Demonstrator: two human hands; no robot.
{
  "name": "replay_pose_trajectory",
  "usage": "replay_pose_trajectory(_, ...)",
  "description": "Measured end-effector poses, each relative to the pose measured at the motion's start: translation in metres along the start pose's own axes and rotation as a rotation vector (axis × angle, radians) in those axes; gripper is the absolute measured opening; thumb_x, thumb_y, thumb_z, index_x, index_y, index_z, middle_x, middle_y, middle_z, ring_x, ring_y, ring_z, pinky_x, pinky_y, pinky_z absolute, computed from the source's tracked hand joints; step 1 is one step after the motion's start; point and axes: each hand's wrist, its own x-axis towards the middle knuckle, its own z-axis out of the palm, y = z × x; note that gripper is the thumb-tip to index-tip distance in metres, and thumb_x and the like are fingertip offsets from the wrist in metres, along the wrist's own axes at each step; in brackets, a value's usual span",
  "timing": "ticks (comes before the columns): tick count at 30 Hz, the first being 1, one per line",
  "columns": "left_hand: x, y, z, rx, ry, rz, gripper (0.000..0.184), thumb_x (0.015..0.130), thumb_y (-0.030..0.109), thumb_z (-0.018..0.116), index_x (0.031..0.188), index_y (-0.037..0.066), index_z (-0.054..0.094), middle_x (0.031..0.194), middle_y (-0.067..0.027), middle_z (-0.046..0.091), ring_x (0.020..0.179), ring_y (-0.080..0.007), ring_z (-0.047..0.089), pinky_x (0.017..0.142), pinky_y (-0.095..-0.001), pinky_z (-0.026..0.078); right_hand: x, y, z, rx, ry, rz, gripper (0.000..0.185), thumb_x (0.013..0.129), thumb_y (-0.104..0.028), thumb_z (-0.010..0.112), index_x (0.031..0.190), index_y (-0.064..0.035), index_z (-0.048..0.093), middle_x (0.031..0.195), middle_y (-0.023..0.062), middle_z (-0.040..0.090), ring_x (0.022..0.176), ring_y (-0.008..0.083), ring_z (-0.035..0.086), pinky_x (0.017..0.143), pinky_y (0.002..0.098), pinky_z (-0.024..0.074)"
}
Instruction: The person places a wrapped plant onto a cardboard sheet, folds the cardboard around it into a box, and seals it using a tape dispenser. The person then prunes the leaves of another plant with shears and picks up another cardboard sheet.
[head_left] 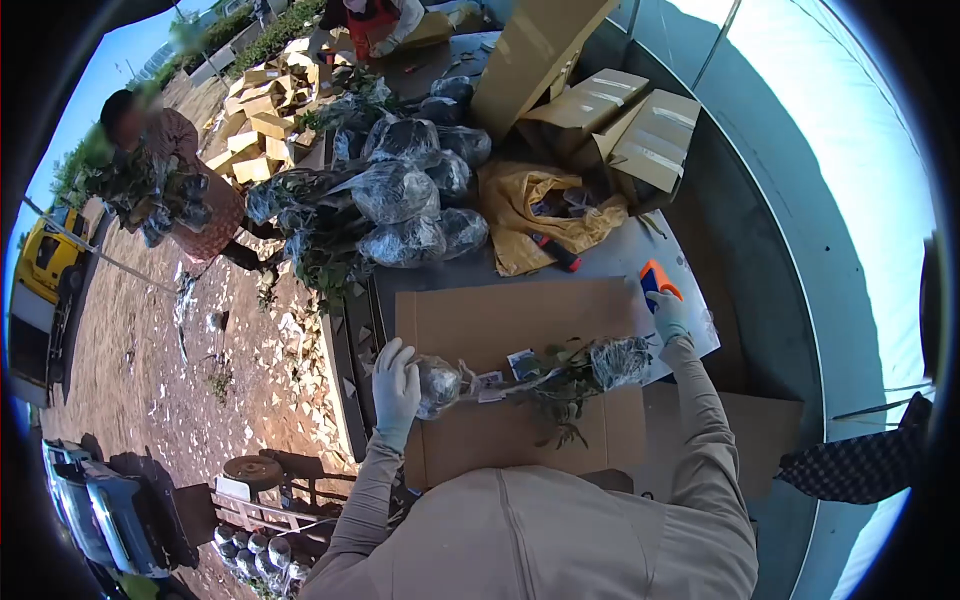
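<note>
On open cardboard (490, 440), see wrapped plants (568, 388) lying long-ways left to right, with leaves inward and balls at both ends. Keep left hand (397, 388) at the left ball (438, 388), just left; cannot tell if gripping. Farther right, grasp an orange-and-blue tool (654, 281) with right hand (669, 312).

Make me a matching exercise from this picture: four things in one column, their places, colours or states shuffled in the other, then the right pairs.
Things:
1. Tool
2. Bag
3. Nearest leaves
4. Truck

Places, colours or states:
A. Over the spread-out cardboard
B. On the ground outside, partly yellow
C. Orange and blue
D. Crumpled, on the table

Right pairs: 1-C, 2-D, 3-A, 4-B
</note>
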Motion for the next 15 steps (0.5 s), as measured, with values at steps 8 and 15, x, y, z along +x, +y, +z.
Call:
replay_pose_trajectory(8, 0.09, 0.13, -0.131, -0.134, 0.305, -0.08, 0.03, 0.097, -0.006, 0.051, 0.122, -0.001, 0.067, 0.139, -0.017, 0.06, 0.133, -0.0307, 0.055, 0.111, -0.0408, 0.046, 0.065, -0.097, -0.18, 0.383, 0.478, -0.622, 0.035, 0.085, -0.01, 0.072, 0.12, -0.0146, 0.073, 0.124, 0.0094, 0.07, 0.112, 0.0316, 0.066, 0.095, 0.0414, 0.0535)
replay_pose_trajectory(15, 0.144, 0.271, -0.286, -0.286, 0.618, 0.765, 0.039, 0.103, 0.02, 0.038, 0.125, 0.002, 0.065, 0.135, -0.0192, 0.061, 0.131, -0.0331, 0.056, 0.115, -0.0452, 0.042, -0.064, -0.149, -0.473, 0.718, 1.174, -1.303, 0.06, 0.1, -0.044, 0.049, 0.139, 0.0003, 0.049, 0.132, 0.013, 0.064, 0.119, 0.0274, 0.063, 0.103, 0.0399, 0.0503)
